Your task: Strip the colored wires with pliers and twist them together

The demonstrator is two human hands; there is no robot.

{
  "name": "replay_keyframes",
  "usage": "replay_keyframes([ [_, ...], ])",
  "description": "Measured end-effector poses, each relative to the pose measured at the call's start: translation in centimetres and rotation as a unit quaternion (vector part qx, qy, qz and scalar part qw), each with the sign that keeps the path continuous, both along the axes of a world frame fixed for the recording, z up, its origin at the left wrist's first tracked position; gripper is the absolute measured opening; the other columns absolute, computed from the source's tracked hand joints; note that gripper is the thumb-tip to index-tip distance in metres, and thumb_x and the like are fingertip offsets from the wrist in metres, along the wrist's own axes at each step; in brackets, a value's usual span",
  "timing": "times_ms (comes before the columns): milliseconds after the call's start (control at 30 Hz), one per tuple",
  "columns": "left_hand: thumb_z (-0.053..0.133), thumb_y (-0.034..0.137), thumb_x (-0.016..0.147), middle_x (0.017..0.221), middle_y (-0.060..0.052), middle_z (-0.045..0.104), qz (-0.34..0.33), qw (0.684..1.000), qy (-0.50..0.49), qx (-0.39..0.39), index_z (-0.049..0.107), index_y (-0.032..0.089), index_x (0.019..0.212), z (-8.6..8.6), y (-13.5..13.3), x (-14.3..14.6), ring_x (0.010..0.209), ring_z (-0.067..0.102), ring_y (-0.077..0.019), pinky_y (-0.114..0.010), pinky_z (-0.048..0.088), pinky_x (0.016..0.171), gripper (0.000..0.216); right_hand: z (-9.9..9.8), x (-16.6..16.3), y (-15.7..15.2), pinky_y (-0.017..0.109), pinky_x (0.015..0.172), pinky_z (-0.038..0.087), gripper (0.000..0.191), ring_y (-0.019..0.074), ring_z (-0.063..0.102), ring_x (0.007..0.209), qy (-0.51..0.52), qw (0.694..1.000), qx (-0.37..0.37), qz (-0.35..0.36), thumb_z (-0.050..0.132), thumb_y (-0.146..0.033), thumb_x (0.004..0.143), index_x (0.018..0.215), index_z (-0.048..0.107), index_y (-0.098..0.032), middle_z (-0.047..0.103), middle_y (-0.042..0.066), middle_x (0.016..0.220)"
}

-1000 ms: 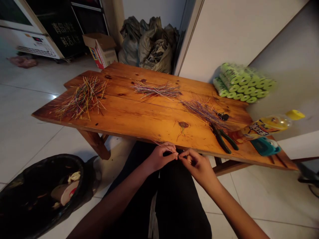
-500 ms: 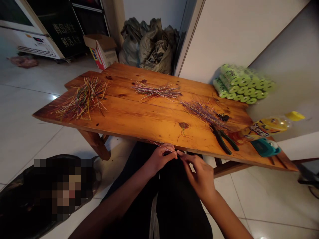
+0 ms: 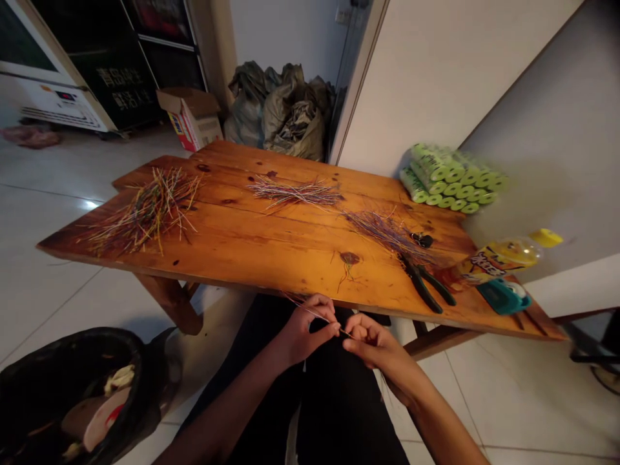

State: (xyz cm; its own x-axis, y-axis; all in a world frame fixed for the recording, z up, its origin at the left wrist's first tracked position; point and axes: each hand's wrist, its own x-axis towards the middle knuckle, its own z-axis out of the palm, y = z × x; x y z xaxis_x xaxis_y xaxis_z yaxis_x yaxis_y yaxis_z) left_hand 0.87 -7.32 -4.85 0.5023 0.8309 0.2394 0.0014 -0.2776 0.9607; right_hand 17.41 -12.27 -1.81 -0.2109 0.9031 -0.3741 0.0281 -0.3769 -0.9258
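Over my lap, at the table's front edge, my left hand (image 3: 312, 326) pinches a few thin coloured wires (image 3: 314, 312). They stick out behind it to the upper left. My right hand (image 3: 371, 342) is closed on the other end of the wires, close to the left fingertips. On the wooden table (image 3: 232, 245) lie three bundles of thin wires: a loose multicoloured pile (image 3: 155, 206) at left, a narrow bundle (image 3: 298, 192) in the middle, and a purplish bundle (image 3: 382, 232) at right. A few short wire scraps (image 3: 347, 274) lie in front of me.
Black-handled pliers (image 3: 423, 284), a drink bottle (image 3: 498, 261) lying tilted and a teal tape dispenser (image 3: 504, 297) are at the right. Green-wrapped rolls (image 3: 453, 177) stand at the back right. A black bin (image 3: 140, 374) with waste stands on the floor at left.
The view has shifted, so the bin's inside now shows. My right hand has turned and curled its fingers more, and a short stretch of wire shows between the two hands.
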Motion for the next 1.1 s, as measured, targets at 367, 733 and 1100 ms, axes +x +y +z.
replay_keyframes([
  [367,0.053,0.022,0.077,0.081,-0.003,0.049,0.037,0.999,-0.005,-0.028,0.060,0.015,0.063,-0.2,-0.3,0.7,0.083,0.052,-0.0149,-0.028,0.039,0.080,0.017,-2.2,-0.4,-0.3,0.022,0.045,0.018,0.019,0.0083,0.020,0.047,-0.172,0.965,0.155,-0.119,0.054,-0.035,0.078,0.073,0.041,-0.022,0.021,-0.010,0.051],
  [733,0.051,0.018,0.080,0.085,-0.003,0.046,0.128,0.971,0.079,0.189,0.059,0.017,0.073,-0.2,-1.1,0.4,0.079,0.050,-0.0135,-0.027,0.042,0.072,0.011,-0.8,0.0,-1.4,0.021,0.046,0.030,0.029,0.0114,0.050,0.055,-0.078,0.988,0.080,-0.110,0.062,-0.041,0.073,0.091,0.052,-0.021,0.062,-0.001,0.065],
  [1100,0.050,0.017,0.081,0.084,-0.003,0.045,0.123,0.979,0.059,0.150,0.055,0.017,0.069,0.0,-1.4,0.7,0.079,0.050,-0.0136,-0.027,0.042,0.072,0.013,-1.0,-1.4,-2.1,0.020,0.050,0.041,0.018,0.0139,0.061,0.074,-0.083,0.951,0.175,-0.240,0.064,-0.029,0.075,0.087,0.052,-0.022,0.068,0.004,0.091],
])
